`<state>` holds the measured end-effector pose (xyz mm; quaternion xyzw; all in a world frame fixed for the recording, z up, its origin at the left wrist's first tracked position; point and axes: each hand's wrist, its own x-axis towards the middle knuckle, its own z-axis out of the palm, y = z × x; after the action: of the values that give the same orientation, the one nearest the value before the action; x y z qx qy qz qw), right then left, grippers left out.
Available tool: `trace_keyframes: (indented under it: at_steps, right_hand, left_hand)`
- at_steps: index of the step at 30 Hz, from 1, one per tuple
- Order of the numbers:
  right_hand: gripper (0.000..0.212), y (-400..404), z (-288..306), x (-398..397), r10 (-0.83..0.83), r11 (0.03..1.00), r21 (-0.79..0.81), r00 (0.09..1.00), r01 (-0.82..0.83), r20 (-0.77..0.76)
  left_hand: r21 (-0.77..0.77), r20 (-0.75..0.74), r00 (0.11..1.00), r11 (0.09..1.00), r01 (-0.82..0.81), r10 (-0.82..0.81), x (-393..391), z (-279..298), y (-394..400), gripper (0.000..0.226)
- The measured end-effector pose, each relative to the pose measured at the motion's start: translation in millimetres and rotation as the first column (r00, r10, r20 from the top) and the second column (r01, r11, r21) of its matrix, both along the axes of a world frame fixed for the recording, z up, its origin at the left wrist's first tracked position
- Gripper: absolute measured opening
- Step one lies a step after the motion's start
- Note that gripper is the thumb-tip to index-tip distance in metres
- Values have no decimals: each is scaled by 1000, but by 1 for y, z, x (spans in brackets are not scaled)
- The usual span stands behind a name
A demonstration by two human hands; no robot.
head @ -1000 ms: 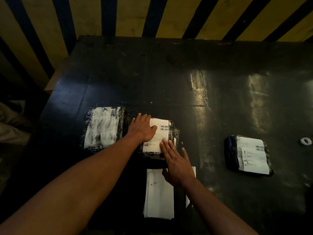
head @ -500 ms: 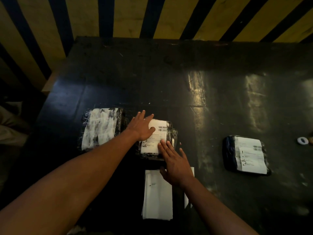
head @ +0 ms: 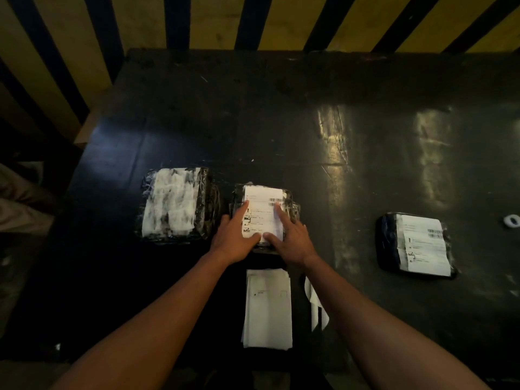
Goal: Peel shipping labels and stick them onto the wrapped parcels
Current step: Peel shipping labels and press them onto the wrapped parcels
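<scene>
A small wrapped parcel (head: 291, 202) lies in the middle of the dark table, with a white shipping label (head: 260, 202) on its top. My left hand (head: 233, 237) lies flat on the label's left part, fingers straight. My right hand (head: 292, 239) presses on the right part, forefinger stretched toward the barcode. A stack of white label sheets (head: 267, 308) lies just below the parcel, between my forearms. To the left sits a wrapped parcel (head: 176, 205) with a white, streaked top. A labelled parcel (head: 416, 244) rests at the right.
The black table (head: 281, 130) stretches back to a yellow and black striped wall (head: 213, 21). A small white ring-shaped object (head: 511, 220) lies at the far right edge. A loose white strip (head: 315, 308) lies beside the label stack. Cloth shows off the table's left side.
My left hand has slid from the parcel's upper left down onto the label. My right hand has moved up from the label stack onto the label's right side.
</scene>
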<state>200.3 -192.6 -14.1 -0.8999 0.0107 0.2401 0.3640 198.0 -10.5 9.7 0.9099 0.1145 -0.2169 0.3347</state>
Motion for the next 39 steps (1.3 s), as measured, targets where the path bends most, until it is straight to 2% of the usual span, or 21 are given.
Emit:
trace_keyframes:
  at_steps: [3, 5, 10, 15, 18, 23, 29, 34, 39]
  right_hand:
    - [86, -9, 7, -1, -89, 983, 165, 996, 87, 7]
    - [81, -15, 14, -3, -147, 956, 260, 989, 136, 21]
    - [74, -25, 21, -5, -215, 930, 320, 973, 179, 82]
    - [77, -54, 30, -15, -248, 933, 304, 955, 191, 161]
    - [78, -85, 31, -25, -276, 940, 260, 940, 221, 200]
    - [81, -153, 27, -49, -396, 907, 234, 899, 351, 187]
    - [76, -241, 28, -71, -531, 847, 161, 825, 507, 193]
    - [69, -311, 31, -71, -558, 827, 50, 807, 560, 195]
    - [68, -354, 26, -67, -576, 816, 36, 807, 577, 131]
  left_hand:
    - [66, 24, 999, 997, 25, -27, 1, 8, -4, 93]
    - [90, 28, 999, 995, 41, -43, 2, 14, -9, 93]
    - [63, 67, 996, 997, 50, -55, 2, 19, -16, 91]
    - [15, 119, 992, 999, 49, -51, -8, 24, -45, 89]
    - [-64, 141, 988, 995, 77, -67, -14, 23, -78, 90]
    - [-102, 130, 978, 979, 176, -162, -24, 18, -152, 90]
    - [-162, 113, 949, 937, 310, -295, -35, 13, -250, 88]
    - [-240, 95, 942, 911, 334, -321, -37, 9, -322, 87]
    - [-276, 72, 931, 889, 365, -359, -36, -4, -366, 87]
